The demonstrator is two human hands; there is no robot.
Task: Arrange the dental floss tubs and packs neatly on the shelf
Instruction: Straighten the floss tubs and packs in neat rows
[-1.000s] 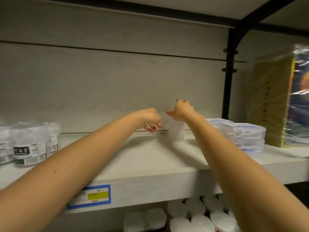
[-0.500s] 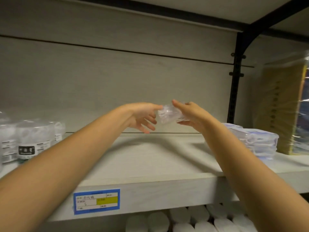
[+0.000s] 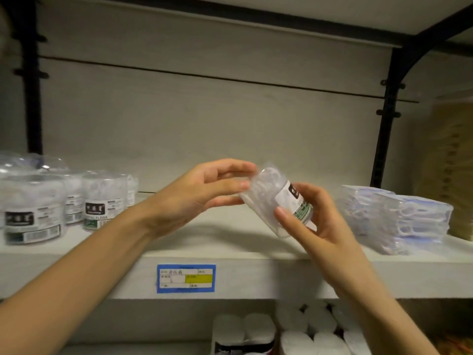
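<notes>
Clear glossy plastic tub point(image 3: 275, 201), matt shelf point(image 3: 256, 275)

Pale wood-grain back panel point(image 3: 204, 119), black metal uprights point(image 3: 387, 124), white shelf board point(image 3: 256, 278), dim light

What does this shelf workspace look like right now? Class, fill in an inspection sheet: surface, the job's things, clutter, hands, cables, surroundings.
Surface: pale shelf, with a blue-edged label on its front edge.
Job's things: held tub, tilted, off the shelf; standing tubs grouped at the left; flat packs stacked at the right.
Clutter: nothing seen.
Hands: left hand holds the tub's upper end between thumb and fingertips; right hand grips its labelled lower part.
Cables: nothing seen.
Surroundings: black post at the right; yellowish wrapped package beyond the packs; white rolls on the level below.
</notes>
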